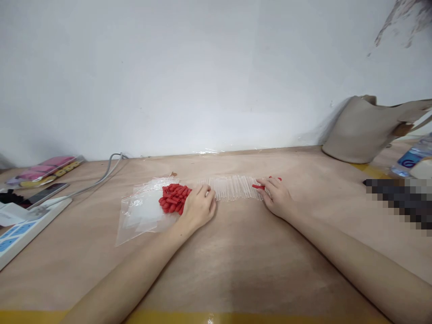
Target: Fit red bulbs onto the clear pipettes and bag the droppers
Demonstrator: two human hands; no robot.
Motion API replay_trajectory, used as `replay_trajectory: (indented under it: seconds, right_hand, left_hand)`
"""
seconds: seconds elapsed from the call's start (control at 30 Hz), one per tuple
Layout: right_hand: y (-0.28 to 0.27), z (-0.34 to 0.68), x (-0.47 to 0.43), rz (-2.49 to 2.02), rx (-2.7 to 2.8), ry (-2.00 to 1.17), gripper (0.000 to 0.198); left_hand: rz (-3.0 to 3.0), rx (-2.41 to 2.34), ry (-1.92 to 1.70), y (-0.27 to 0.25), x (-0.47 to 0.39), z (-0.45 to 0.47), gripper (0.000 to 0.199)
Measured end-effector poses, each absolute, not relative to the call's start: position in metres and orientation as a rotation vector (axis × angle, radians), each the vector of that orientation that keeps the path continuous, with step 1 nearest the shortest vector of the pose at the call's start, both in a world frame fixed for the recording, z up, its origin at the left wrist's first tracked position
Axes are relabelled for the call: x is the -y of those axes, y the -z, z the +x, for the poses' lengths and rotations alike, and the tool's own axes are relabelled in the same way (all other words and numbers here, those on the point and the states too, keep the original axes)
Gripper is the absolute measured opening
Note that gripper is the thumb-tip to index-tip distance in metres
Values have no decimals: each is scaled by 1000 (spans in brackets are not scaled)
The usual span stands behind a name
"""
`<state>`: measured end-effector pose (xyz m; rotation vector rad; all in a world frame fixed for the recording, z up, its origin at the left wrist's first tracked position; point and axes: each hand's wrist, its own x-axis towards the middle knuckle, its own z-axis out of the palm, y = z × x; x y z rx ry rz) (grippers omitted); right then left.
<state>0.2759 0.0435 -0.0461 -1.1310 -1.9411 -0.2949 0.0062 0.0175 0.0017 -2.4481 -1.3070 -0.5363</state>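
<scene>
Thin clear plastic sticks (pixel 232 187) lie side by side in a row on the table. At the row's left end is my left hand (pixel 200 204), its fingers curled down; whatever they hold, if anything, is hidden. Just left of that hand is a pile of small red pieces (pixel 173 198) that look like uninflated balloons, partly covered by the hand and resting on clear plastic bags (pixel 141 211). My right hand (pixel 276 196), at the row's right end, pinches one red balloon-like piece (pixel 258 186) between thumb and fingers. More red (pixel 279 178) shows behind its knuckles.
At left are a white power strip (pixel 50 213) with a grey cable (pixel 104 177), a phone (pixel 49 193) and pink and yellow packets (pixel 50 168). A beige bag (pixel 357 130) and a water bottle (pixel 410 157) stand at right. The wall (pixel 202 81) borders the table's back.
</scene>
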Motion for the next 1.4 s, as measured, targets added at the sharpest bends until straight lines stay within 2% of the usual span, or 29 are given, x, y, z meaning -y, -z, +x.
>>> replay_trajectory:
  seconds: [0.17,0.43,0.97,1.4]
  right_hand:
    - [47,274,-45,-1083,2002,294,30]
    - [44,275,-42,-1104,2060,299,27]
    - [44,276,-45,-1096,2078,241,26]
    - [44,275,-45,-1072,2102,213,25]
  left_hand:
    - [-2170,1556,343,-16,-40,23,28]
    - [-2205,1847,307,-9,-62,45,45]
    - [-2099,2088,172,-11,-75,52,45]
    - [-2103,2102,147,-13,-73,51,40]
